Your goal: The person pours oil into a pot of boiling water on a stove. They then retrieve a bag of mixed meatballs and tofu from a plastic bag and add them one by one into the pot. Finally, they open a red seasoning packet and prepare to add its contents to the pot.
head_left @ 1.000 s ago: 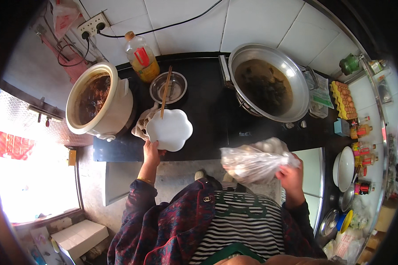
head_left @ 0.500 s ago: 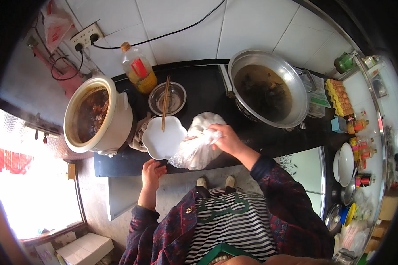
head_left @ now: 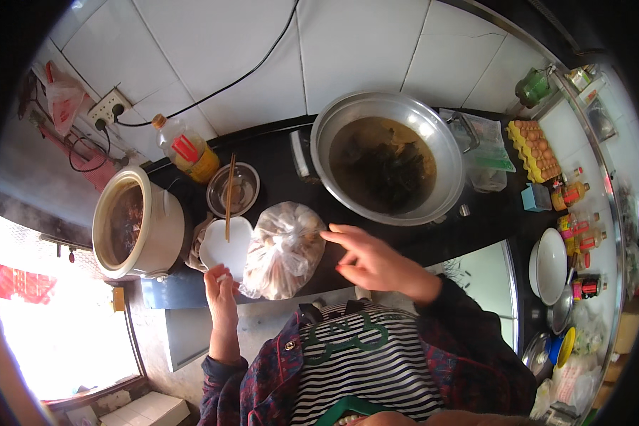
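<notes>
A clear plastic bag of pale round food (head_left: pixel 284 250) sits on the black counter (head_left: pixel 277 163), leaning over the edge of a white scalloped plate (head_left: pixel 224 245). My left hand (head_left: pixel 221 284) grips the near rim of that plate. My right hand (head_left: pixel 369 261) hovers just right of the bag with fingers spread, holding nothing. A pair of chopsticks (head_left: pixel 229 195) lies across a small metal bowl (head_left: pixel 233 189) behind the plate.
A big metal wok of dark broth (head_left: pixel 387 160) stands at the right back. A white cooker pot (head_left: pixel 131 224) is at the left, an oil bottle (head_left: pixel 188 149) behind it. An egg tray (head_left: pixel 536 145), sauce bottles and stacked bowls (head_left: pixel 550 266) fill the right side.
My right hand carried the bag from the right to the plate, set it down on the counter and let go. The left hand stayed on the plate.
</notes>
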Demonstrator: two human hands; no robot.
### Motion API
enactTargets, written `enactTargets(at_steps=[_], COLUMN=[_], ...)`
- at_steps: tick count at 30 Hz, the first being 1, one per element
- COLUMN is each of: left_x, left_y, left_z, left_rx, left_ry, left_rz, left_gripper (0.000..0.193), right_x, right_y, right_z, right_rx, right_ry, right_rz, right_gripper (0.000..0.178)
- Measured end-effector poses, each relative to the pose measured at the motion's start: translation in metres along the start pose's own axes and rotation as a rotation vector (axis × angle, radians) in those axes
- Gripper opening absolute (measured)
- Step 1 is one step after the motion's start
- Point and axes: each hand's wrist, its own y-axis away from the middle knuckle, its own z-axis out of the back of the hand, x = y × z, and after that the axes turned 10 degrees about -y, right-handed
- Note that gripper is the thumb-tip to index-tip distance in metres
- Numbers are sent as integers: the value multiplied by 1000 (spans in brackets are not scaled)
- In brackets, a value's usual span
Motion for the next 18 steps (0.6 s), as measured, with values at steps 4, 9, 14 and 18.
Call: enactTargets(at_steps=[4, 9, 14, 18], left_x=[-69, -133, -147, -140], left_y=[-27, -86, -112, -122], left_z=[-64, -158, -202, -208], left_rx=[104, 11, 37, 29], left_ry=[-136, -410, -559, -683], left_rz=[-323, -449, -306, -374], left_gripper=[30, 43, 55, 60], right_x=[28, -2, -50, -66], right_y=[36, 7, -26, -30], right_z=[121, 288, 354, 366], right_rx=[-414, -877, -768, -728], right_ry=[377, 925, 826, 864], right_rz=[218, 269, -50, -97], right_gripper=[27, 32, 40, 37])
